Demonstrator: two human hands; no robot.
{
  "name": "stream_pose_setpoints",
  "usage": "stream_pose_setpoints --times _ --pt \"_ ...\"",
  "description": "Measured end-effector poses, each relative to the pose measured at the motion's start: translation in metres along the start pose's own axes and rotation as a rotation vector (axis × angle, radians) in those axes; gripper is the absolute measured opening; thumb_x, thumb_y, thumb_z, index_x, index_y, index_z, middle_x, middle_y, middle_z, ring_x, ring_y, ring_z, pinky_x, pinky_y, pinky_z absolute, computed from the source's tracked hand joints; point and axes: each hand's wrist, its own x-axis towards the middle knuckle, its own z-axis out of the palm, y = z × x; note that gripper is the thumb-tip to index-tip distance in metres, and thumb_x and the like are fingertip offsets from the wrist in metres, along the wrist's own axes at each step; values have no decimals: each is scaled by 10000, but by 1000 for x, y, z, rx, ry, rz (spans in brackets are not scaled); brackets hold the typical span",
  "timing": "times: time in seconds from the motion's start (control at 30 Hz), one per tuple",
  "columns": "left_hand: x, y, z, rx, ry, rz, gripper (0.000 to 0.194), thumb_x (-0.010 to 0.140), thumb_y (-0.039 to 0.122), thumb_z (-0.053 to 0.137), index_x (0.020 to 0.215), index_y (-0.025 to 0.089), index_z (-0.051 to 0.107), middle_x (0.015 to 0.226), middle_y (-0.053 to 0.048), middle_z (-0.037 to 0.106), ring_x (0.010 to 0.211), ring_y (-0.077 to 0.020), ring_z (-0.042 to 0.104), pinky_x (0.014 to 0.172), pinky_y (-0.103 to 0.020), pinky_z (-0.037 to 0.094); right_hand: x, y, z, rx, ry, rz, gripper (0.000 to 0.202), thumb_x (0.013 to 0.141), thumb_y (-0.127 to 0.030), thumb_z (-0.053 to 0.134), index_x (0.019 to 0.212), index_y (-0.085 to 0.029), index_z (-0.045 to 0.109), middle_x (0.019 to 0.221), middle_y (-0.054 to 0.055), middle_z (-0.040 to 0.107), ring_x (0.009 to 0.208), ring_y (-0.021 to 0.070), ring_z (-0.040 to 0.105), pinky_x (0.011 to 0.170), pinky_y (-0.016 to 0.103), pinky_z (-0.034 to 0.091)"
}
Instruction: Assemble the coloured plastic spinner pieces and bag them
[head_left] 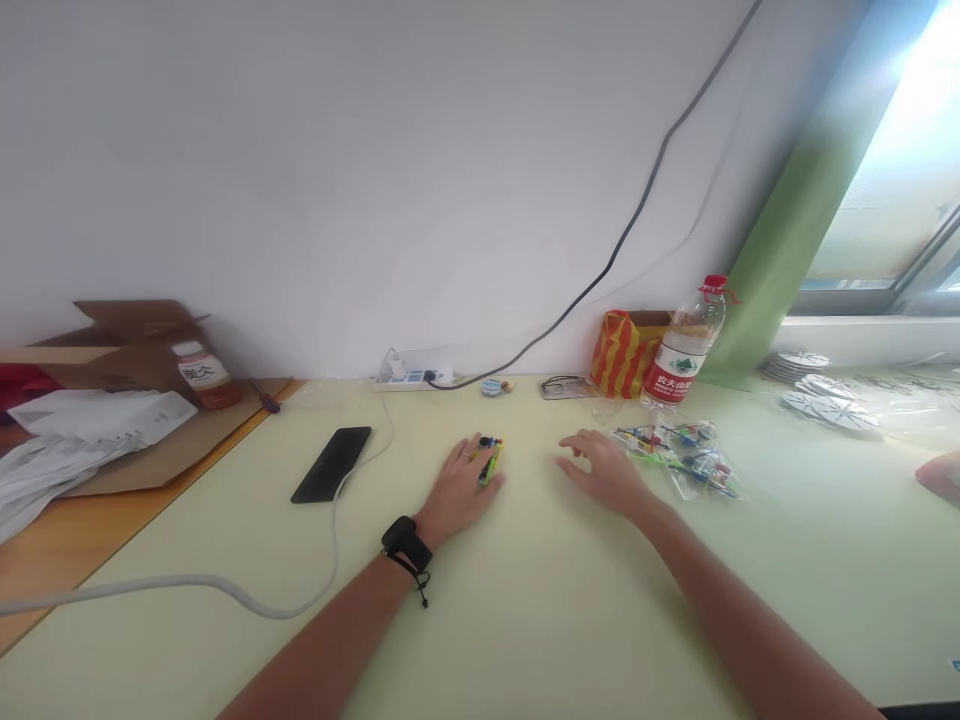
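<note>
My left hand point(463, 487), with a black watch point(406, 543) on its wrist, rests on the table around a small toy-brick build point(489, 460). Yellow, lime green, blue and black parts of the build show between my fingers and thumb; the rest of it is covered. To the right, my right hand point(600, 468) hovers at or just over the tabletop, fingers apart and holding nothing. Close beyond it lie clear plastic bags point(686, 458) with small colourful toy pieces inside.
A black phone point(331, 465) and a white cable point(335, 540) lie left of my left hand. Along the wall stand a power strip point(412, 377), a striped bag point(626, 355) and a large water bottle point(684, 350). Cardboard point(150, 440) and a small bottle point(204, 375) sit far left.
</note>
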Motion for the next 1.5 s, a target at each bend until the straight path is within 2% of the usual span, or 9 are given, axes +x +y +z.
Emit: stream_pose_setpoints --times 0.1,0.23,0.37,0.5,0.67,0.9,1.07,1.3,1.5 --pt "-5 12 -7 -58 -123 194 538 953 545 557 1457 358 536 1659 -11 301 1529 -311 266 1238 -508 280 -9 -22 17 135 -108 -146 489 965 -379 566 1434 -249 519 1317 110 640 1225 275 577 1031 440 475" --pt "-9 22 -13 -146 -171 274 558 954 501 579 1488 364 493 1679 11 241 1540 -294 233 1227 -479 322 -16 -34 26 173 -198 -211 642 972 -406 573 1561 -262 362 1547 111 466 1432 294 404 1165 495 365" --pt "-6 18 -12 -206 -57 184 476 987 252 489 1456 331 518 1602 -36 386 1484 -263 318 1176 -463 389 -13 -33 21 230 -196 -207 503 976 -350 581 1463 -248 507 1440 113 574 1345 277 503 1124 465 417" --pt "1 12 -4 -194 154 54 350 963 252 530 1302 248 620 1284 -88 608 1210 -262 551 1061 -454 471 -8 -35 13 262 -206 -196 253 973 -233 569 1191 -243 698 1128 87 715 1082 254 633 952 423 509" --pt "4 10 1 -356 140 10 312 955 270 528 1243 214 636 1110 -69 667 874 -187 657 806 -347 576 -7 -40 13 335 -219 -183 229 935 -200 625 1137 -257 719 995 51 721 969 239 647 875 389 517" --pt "0 17 -3 -348 34 140 360 845 219 669 1201 254 706 1398 -88 623 1312 -281 575 1129 -446 463 -7 -40 13 450 -211 -210 427 917 5 421 1131 -246 693 1095 58 694 1024 202 645 925 356 512" --pt "1 15 -3 -326 47 104 182 854 259 701 1031 254 743 1334 -76 654 1279 -278 593 1122 -453 456 -6 -34 14 356 -186 -180 387 877 6 464 1088 -229 688 1050 60 687 1012 217 630 905 368 509" --pt "1 17 -5 -343 85 92 174 825 205 729 988 254 691 1209 -46 662 1169 -254 589 1022 -431 482 -4 -10 9 148 -124 -38 280 841 -120 606 1104 -211 635 1088 90 670 1060 261 608 916 400 478" --pt "1 19 -8 -358 113 99 152 876 229 670 1021 270 690 1152 -36 701 1153 -255 591 1006 -426 478 -3 6 6 103 -188 82 301 843 -66 490 1074 -192 635 968 67 681 866 209 643 768 325 466"
